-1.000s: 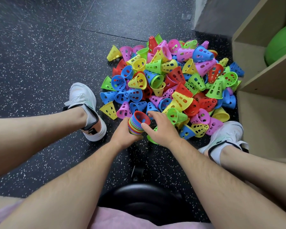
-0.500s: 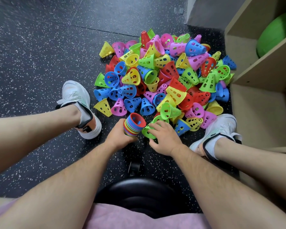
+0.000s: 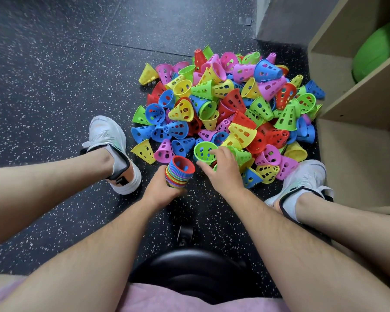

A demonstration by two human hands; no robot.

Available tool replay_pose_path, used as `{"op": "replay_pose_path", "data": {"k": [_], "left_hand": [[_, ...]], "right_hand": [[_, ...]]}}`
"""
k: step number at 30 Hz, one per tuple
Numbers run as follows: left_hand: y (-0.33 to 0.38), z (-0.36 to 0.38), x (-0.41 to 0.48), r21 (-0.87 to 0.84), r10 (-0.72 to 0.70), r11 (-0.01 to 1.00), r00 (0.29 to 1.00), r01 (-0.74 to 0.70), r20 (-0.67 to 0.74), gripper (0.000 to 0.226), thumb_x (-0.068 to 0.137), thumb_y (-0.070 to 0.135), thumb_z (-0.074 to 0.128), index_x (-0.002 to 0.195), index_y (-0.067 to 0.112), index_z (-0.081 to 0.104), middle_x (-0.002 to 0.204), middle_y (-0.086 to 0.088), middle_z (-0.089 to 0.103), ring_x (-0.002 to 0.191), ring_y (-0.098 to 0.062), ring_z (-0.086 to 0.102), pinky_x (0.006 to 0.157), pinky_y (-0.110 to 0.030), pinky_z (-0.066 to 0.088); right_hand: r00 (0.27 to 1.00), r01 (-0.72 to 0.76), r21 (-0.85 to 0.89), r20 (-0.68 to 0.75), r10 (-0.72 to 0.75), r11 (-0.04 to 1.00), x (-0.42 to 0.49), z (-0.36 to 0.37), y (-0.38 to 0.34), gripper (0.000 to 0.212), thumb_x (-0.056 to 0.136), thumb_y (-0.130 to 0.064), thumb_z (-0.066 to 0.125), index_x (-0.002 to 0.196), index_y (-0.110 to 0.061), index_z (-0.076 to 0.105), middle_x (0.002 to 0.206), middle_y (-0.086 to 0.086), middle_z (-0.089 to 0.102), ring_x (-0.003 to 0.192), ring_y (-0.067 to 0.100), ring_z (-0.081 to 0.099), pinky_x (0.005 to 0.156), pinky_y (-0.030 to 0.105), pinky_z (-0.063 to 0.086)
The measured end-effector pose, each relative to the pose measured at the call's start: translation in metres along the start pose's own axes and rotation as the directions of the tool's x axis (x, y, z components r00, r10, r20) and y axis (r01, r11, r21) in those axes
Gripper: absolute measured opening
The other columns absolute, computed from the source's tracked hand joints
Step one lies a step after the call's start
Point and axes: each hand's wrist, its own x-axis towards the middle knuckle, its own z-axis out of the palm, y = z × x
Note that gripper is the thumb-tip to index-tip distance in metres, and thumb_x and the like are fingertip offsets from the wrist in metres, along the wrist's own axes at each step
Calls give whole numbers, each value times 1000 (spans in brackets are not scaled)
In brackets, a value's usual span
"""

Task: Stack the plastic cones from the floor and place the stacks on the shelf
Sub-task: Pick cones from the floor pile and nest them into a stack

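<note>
Head view, looking down. At lower ctr of the frame the left hand (image 3: 160, 190) grips a stack of cones (image 3: 179, 172) from below, fingers curled round its narrow part. The stack is tilted, w/ its open red mouth turned up and toward the top of the frame, and it is held just above the floor (image 3: 54, 64).

Just to the right of it, the right hand (image 3: 221, 172) is on a green cone (image 3: 204, 152) at the near edge of the pile. The thumb is below the cone's rim and the fingers are over its side, so it seems to pinch the cone, but the fingertips are partly hidden. The green cone's mouth faces the camera and it is just beside the stack, not in it.

The pile of loose cones (image 3: 234, 104) (red, blue, yellow, green, pink) fills the ctr and upper right, lying on the dark speckled floor. The shelf (image 3: 358, 104) stands at the right edge, touching the pile's far side, w/ a green ball (image 3: 378, 48) in an upper compartment. A white shoe (image 3: 108, 140) is left of the pile and another shoe (image 3: 302, 179) is at the lower right. A black seat (image 3: 189, 266) is at bottom ctr.
</note>
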Motion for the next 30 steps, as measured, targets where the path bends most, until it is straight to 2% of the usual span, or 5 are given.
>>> {"op": "replay_pose_path", "data": {"k": [8,12,15,21,30], "left_hand": [[12,0,-1,-36,24,999,1000,-23,9,31,64,8,87,77,17,61,65,3,63,57,-4,55,56,-24,46],[12,1,1,-26,26,999,999,-27,-20,44,60,16,89,93,23,62,81,-3,71,68,-9,65,65,-32,57],[10,2,4,-11,-5,1000,1000,5,-22,61,55,29,90,106,30,58,91,2,73,80,-14,72,75,-42,62],[16,11,4,19,5,1000,1000,-5,-6,65,64,23,93,114,23,52,100,2,69,88,-14,70,79,-36,58],[16,19,-3,47,-12,999,999,10,52,67,66,21,93,118,22,51,99,2,66,86,-13,68,72,-30,53]], "right_hand": [[997,71,6,39,-72,997,5,-2,-15,38,107,-34,36,126,-9,58,146,14,50,132,34,45,109,50,37],[966,202,-86,183,-184,976,-2,-5,-17,31,105,-32,38,117,-12,58,130,8,58,123,27,47,103,49,39],[930,241,-73,303,-209,968,-9,-9,-15,44,102,-43,39,137,-17,49,141,5,52,132,22,41,109,44,37],[944,330,-200,97,-317,923,-34,-19,12,27,94,-31,56,113,-13,60,104,2,57,98,23,53,82,38,51],[966,131,-494,258,1,859,-44,-27,47,44,99,-24,50,142,-26,42,119,5,47,102,26,52,68,38,46]]}}
